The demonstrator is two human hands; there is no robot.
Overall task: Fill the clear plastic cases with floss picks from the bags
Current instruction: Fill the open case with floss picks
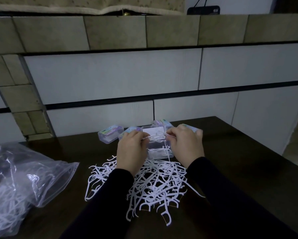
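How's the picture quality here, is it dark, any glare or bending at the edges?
Head view: dim overall, the dark table swallowing detail; white floss picks stand out sharply. Glare streaks the plastic bag at left. Wide-angle distortion bows the wall tile lines. Both hands, over the open case, look slightly soft.

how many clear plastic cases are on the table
5. One open case between the hands; closed ones at far left, behind the left hand, behind the open lid, and behind the right hand. More may be hidden by the hands.
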